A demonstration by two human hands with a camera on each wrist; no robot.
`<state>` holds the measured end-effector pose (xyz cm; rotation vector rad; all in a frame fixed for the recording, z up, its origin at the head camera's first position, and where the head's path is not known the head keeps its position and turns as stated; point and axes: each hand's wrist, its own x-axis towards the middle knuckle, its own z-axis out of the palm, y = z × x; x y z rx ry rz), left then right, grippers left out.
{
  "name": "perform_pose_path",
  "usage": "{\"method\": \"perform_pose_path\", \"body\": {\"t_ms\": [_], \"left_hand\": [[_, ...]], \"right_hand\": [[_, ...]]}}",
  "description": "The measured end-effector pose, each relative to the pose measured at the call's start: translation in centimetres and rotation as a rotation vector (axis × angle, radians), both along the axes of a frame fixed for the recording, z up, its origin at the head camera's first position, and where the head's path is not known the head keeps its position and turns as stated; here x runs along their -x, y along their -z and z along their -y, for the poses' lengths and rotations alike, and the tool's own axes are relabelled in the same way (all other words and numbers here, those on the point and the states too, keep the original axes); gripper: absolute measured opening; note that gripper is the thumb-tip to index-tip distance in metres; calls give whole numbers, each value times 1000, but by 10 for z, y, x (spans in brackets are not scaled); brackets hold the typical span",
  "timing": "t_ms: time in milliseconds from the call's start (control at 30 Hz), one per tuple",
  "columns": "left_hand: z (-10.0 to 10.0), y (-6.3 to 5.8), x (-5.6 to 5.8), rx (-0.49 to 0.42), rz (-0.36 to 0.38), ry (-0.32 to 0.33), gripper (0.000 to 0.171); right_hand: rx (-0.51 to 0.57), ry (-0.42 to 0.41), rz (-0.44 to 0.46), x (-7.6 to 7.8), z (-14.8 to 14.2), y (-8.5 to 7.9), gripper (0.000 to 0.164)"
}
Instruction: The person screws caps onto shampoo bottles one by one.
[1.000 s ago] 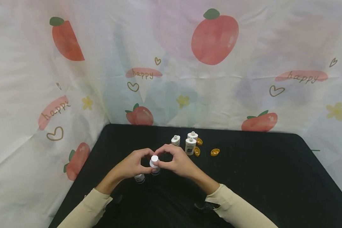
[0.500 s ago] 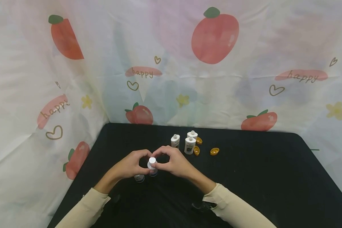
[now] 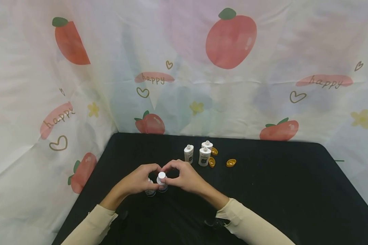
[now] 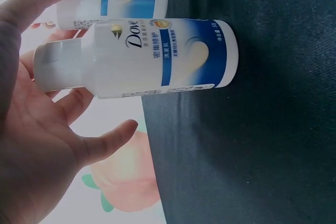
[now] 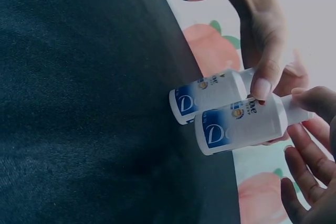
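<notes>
Both hands meet around a white and blue Dove bottle (image 3: 162, 186) standing upright on the black table. My left hand (image 3: 140, 179) holds its body, with the thumb (image 5: 266, 74) lying on the upper label. My right hand (image 3: 185, 176) pinches the white cap (image 3: 162, 175) between thumb and fingers, its other fingers loosely spread. A second Dove bottle (image 4: 157, 59), capped, stands just to the left, beneath my left palm; its upper part is partly hidden in the head view.
Farther back stand a white bottle (image 3: 188, 154) with a narrow bare neck, a similar one (image 3: 204, 157) and another (image 3: 207, 144) behind it. Several small gold boat-shaped pieces (image 3: 231, 163) lie beside them. A printed cloth (image 3: 184, 51) hangs behind the black table (image 3: 263, 190).
Both hands and the bottle between them have shifted slightly left and nearer, closer to the second Dove bottle. The things at the back stay where they were.
</notes>
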<state>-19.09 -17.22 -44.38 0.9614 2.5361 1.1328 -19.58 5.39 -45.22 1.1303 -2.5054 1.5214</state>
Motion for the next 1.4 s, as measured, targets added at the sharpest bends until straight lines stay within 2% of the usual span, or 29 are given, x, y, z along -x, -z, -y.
{"method": "perform_pose_path", "body": {"t_ms": [167,400,633,800,1033,1400], "left_hand": [[1,1,0,15,-11,-5,33],[-1,1,1,59,-89,5,34],[-5,4,-1,159,-161,-27,37],[-7,3,-4,192,-172,-51,40],[-8,6,-4,225,-235,-32,41],[-10,8,-3,267,-225,-43,41]], "right_hand": [[-13,0,9,-1,1,0,23],[-26,3,-15,-2,2,1,22],[-48,1,9,-3,0,4,22],[-56,0,29,-4,-1,6,21],[-53,3,17,-4,-1,9,21],[-73,-10,35,-5,-3,8,22]]}}
